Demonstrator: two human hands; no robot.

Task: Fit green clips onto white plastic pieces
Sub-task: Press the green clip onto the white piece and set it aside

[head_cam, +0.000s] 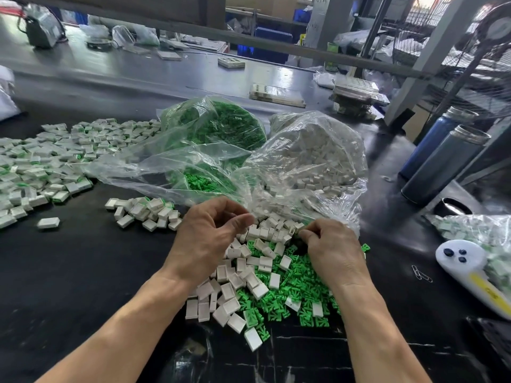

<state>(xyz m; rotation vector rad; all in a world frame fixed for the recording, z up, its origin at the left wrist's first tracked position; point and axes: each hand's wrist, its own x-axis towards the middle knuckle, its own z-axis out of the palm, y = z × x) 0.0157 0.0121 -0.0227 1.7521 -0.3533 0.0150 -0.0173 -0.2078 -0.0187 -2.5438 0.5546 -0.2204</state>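
Head view: both hands are working over a mixed heap on the black bench [83,272]. Left hand [210,233] is hovering with fingers loosely curled, thumb near fingertips; whether its grip is holding a part, I cannot tell. Right hand [329,247] is pinching something small at its fingertips, at the edge of the heap; the item itself is too hidden to name. White pieces [235,277] and green clips [301,283] are lying loose and mingled under the wrists. Done pile [47,164] is spreading far left, with a smaller batch [146,211] nearer. Much is remaining, by my judgement: clip bag [218,125] and piece bag [318,153] are both sitting well filled behind the heap. Bag film is draping over the heap's far edge, crowding the hands. Two flasks [442,161], a white handheld device [467,266] and paperclips [421,273] are lying right.
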